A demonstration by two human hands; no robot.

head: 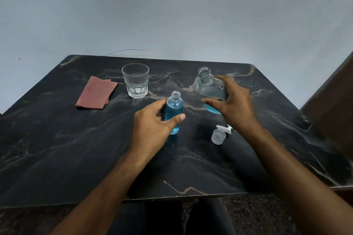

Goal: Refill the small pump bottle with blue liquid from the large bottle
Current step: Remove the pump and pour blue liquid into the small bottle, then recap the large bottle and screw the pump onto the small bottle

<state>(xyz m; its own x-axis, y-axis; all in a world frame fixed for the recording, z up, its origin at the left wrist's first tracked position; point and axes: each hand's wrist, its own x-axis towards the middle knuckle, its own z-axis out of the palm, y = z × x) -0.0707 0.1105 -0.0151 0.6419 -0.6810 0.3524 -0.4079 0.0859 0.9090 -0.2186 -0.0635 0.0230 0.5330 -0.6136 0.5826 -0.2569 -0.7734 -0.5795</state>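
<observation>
Currently, a glass (135, 80) and a folded reddish cloth (96, 93) are seen at the far left of the dark marbled table (57, 148). The uncapped small bottle (173, 112), mostly filled with blue, is gripped upright by the left hand (152, 126) at table centre. The large bottle (209, 89), tilted, is grasped by the right hand (232, 105), which hides its base. A clear cap (218, 136) lies near; the white pump (224, 128) is partly hidden by the right wrist. No labels can be read.

A plain grey wall (172, 9) rises behind a black marble-patterned table (57, 148) with brownish veins.
</observation>
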